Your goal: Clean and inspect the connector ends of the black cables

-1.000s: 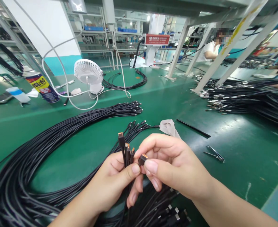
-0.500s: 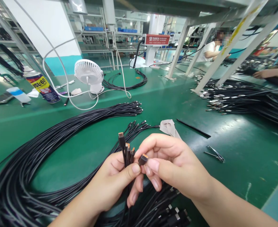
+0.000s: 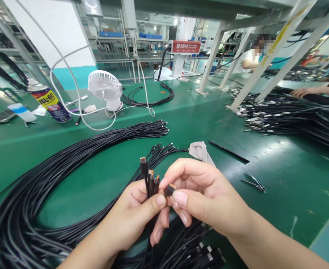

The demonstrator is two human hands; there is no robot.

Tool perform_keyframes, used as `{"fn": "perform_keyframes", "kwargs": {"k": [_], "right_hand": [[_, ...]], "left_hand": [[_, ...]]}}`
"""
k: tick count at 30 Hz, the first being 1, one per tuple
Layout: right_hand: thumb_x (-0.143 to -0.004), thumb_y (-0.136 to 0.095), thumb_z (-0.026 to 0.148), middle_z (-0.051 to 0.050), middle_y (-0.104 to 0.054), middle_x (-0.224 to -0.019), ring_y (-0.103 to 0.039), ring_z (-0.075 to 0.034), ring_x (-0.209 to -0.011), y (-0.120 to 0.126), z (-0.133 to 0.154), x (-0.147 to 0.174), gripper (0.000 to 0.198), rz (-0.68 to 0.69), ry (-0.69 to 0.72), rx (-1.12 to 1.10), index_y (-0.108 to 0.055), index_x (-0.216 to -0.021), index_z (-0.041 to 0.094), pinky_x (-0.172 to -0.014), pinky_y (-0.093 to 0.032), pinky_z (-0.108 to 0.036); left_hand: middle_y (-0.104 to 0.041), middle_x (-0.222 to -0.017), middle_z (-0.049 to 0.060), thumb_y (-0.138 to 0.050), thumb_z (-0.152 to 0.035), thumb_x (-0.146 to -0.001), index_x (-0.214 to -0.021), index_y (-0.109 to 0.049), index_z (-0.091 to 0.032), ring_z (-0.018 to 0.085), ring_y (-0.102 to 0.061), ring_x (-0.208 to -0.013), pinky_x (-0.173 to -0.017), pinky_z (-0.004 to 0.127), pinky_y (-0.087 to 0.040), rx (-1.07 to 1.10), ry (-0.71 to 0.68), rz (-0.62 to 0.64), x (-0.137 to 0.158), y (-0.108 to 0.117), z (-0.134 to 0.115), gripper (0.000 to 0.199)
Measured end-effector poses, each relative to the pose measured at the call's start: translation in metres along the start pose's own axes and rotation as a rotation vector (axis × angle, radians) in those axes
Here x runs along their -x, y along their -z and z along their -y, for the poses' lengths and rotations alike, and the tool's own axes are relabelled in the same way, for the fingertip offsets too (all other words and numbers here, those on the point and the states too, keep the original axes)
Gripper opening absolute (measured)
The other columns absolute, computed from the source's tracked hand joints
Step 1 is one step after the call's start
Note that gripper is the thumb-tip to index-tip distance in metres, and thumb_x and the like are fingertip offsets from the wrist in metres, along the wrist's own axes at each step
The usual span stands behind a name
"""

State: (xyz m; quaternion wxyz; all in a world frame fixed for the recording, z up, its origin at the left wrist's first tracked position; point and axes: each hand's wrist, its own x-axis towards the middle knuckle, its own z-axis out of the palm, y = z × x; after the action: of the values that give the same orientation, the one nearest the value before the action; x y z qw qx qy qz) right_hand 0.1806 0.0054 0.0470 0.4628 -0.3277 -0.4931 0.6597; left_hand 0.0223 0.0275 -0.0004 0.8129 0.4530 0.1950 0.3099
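Over on the right, a co-worker's hand (image 3: 300,92) is reaching farther across the cable pile (image 3: 282,112) than before. Above the green bench (image 3: 282,213), the left hand (image 3: 137,211) is curling around several black connectors (image 3: 151,182), and the right hand (image 3: 202,192) is pinching a separate connector (image 3: 169,190) just beside them. If that left thumb is easing off, I'm thinking, cables could be slipping and tangling. The spray can (image 3: 52,102) is showing "SL-60"; the red box (image 3: 185,47) is carrying lettering too small for me.
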Motion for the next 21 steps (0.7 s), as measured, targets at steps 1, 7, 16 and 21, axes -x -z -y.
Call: {"fn": "perform_keyframes", "kwargs": {"k": [1,7,16,21], "right_hand": [[-0.073,-0.064,0.017,0.005,-0.055,-0.056,-0.047,-0.005,-0.041,0.0001,-0.0002,0.0000,0.013,0.006,0.004,-0.002,-0.058,-0.084,0.016,-0.041,-0.040,-0.016],[-0.072,-0.062,0.014,0.004,-0.056,-0.057,-0.048,-0.005,-0.041,-0.0007,-0.0014,-0.0011,0.012,0.007,-0.002,-0.020,-0.058,-0.084,0.016,-0.040,-0.040,-0.016],[-0.067,-0.054,0.006,0.006,-0.054,-0.055,-0.049,-0.004,-0.039,-0.0006,-0.0019,-0.0018,0.020,-0.005,0.026,-0.054,-0.060,-0.083,0.015,-0.040,-0.040,-0.014],[-0.069,-0.054,0.005,0.006,-0.054,-0.056,-0.049,-0.004,-0.041,-0.0003,-0.0031,-0.0019,0.019,0.002,0.043,-0.053,-0.059,-0.084,0.015,-0.041,-0.040,-0.014]], "left_hand": [[-0.057,-0.049,-0.001,-0.062,-0.036,-0.086,-0.069,-0.064,-0.012,0.004,-0.045,-0.033,-0.035,0.014,-0.037,-0.002,-0.002,-0.001,-0.0003,0.0002,-0.0001,0.030],[-0.059,-0.051,0.000,-0.062,-0.037,-0.086,-0.070,-0.065,-0.013,0.004,-0.046,-0.033,-0.035,0.013,-0.038,0.009,-0.015,0.003,-0.0002,-0.0010,0.0000,0.029],[-0.059,-0.052,0.000,-0.062,-0.037,-0.085,-0.069,-0.066,-0.012,0.003,-0.047,-0.033,-0.036,0.012,-0.040,0.015,-0.030,-0.001,0.0010,-0.0008,0.0015,0.030],[-0.060,-0.052,0.000,-0.063,-0.038,-0.085,-0.067,-0.066,-0.012,0.003,-0.047,-0.034,-0.036,0.012,-0.040,0.019,-0.022,-0.006,0.0011,-0.0009,0.0010,0.032]]}}
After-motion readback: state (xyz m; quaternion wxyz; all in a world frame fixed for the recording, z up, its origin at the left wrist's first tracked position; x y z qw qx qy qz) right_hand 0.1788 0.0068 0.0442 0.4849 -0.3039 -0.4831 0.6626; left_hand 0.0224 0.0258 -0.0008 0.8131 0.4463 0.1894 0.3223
